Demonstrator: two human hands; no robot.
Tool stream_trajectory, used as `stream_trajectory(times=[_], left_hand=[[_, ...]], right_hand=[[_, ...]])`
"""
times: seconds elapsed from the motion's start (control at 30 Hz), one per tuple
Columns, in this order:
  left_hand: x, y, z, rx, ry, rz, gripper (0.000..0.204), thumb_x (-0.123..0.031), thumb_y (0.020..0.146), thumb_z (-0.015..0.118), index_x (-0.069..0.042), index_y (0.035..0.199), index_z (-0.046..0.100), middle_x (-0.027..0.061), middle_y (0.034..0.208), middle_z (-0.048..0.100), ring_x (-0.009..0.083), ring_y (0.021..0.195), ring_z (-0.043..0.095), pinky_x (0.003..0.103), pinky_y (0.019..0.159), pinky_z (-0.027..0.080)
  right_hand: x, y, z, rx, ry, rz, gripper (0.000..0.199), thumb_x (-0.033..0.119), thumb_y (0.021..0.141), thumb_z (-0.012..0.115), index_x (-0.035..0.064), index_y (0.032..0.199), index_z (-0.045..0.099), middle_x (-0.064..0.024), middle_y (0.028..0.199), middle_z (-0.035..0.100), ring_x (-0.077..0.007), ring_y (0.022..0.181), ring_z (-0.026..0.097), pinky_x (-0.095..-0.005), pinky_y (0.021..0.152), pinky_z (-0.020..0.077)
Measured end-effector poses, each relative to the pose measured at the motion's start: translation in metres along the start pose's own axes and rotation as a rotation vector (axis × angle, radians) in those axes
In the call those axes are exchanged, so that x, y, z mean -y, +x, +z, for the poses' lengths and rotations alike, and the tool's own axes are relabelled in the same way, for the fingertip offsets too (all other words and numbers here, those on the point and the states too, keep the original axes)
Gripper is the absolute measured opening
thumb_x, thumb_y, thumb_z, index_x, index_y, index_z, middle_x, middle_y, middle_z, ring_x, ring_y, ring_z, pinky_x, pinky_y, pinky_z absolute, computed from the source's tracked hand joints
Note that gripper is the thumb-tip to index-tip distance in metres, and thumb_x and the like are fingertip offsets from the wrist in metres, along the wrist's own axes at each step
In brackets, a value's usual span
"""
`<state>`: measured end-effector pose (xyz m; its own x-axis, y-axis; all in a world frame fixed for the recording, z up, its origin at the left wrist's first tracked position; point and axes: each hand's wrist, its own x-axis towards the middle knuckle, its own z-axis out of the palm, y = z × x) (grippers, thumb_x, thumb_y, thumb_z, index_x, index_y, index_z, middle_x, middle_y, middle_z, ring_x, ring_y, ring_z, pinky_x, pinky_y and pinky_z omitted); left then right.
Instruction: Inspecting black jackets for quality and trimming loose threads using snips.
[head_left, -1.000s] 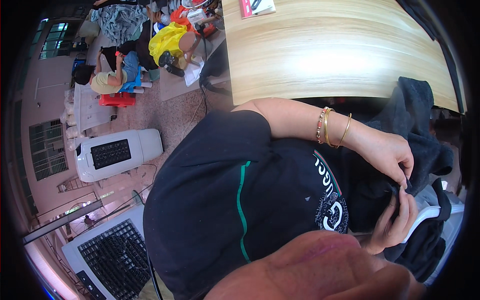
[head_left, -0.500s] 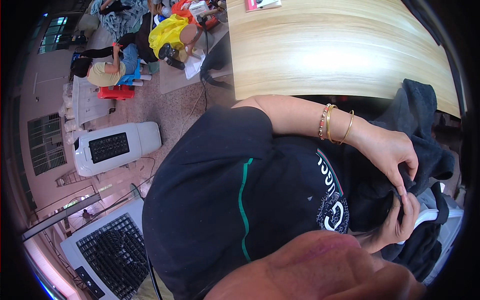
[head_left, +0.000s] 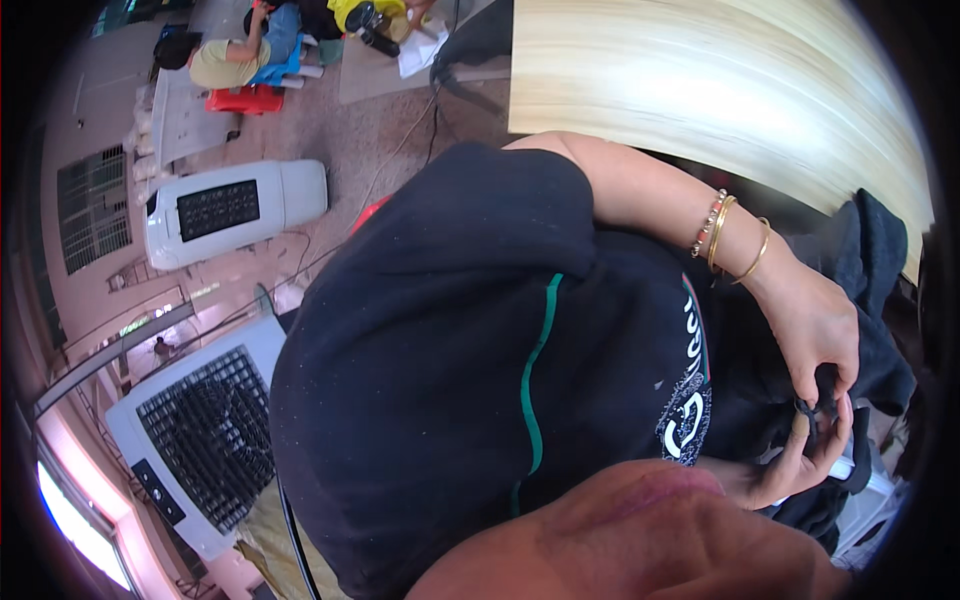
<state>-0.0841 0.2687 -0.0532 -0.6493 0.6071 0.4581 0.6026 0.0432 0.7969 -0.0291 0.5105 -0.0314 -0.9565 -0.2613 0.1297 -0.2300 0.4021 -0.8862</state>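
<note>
With gold and beaded bracelets on its wrist, my left hand (head_left: pixel 818 325) reaches down from the upper part of the view. Its thumb and fingers pinch a small fold of black cloth. Just below, my right hand (head_left: pixel 795 468) has its fingers closed on the same fold, fingertips close to those of the left. The black cloth (head_left: pixel 882 345) is thick and soft-looking; it hangs around both hands and partly over my lap. Fingers cover part of the pinched fold, so its exact shape cannot be made out.
A pale wood-grain table (head_left: pixel 700 80) stands above my left arm. A white plastic container (head_left: pixel 868 510) sits below the hands, partly under cloth. Two white air coolers (head_left: pixel 305 190) (head_left: pixel 140 415) stand at left. A person (head_left: pixel 225 65) sits near a red box (head_left: pixel 245 99) and yellow bag (head_left: pixel 362 14).
The whole view has shifted, with the room sliding upward. My hands appear slightly farther right, still together, and a dark fold now shows more plainly between their fingertips.
</note>
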Motion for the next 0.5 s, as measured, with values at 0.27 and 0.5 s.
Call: stream_trajectory(times=[0.27,0.5], left_hand=[[0.008,0.003,0.006,-0.085,0.057,0.096,0.029,-0.035,0.085,0.064,-0.012,0.102,0.071,0.0081,0.09,0.072,0.0276,0.084,0.067,0.04,0.073,0.052],[0.014,0.009,0.017,-0.117,0.08,0.146,0.024,-0.031,0.084,0.064,-0.012,0.095,0.071,0.0075,0.086,0.071,0.0271,0.081,0.068,0.04,0.069,0.053]], right_hand=[[-0.027,0.009,-0.007,-0.063,0.25,-0.04,0.028,-0.01,0.084,0.066,-0.0037,0.11,0.058,-0.014,0.114,0.061,-0.0204,0.104,0.06,-0.0298,0.097,0.0463],[-0.019,0.008,0.005,-0.192,0.092,-0.111,0.019,-0.009,0.086,0.065,-0.0036,0.103,0.061,-0.0143,0.11,0.062,-0.0203,0.103,0.059,-0.0298,0.097,0.0455]])
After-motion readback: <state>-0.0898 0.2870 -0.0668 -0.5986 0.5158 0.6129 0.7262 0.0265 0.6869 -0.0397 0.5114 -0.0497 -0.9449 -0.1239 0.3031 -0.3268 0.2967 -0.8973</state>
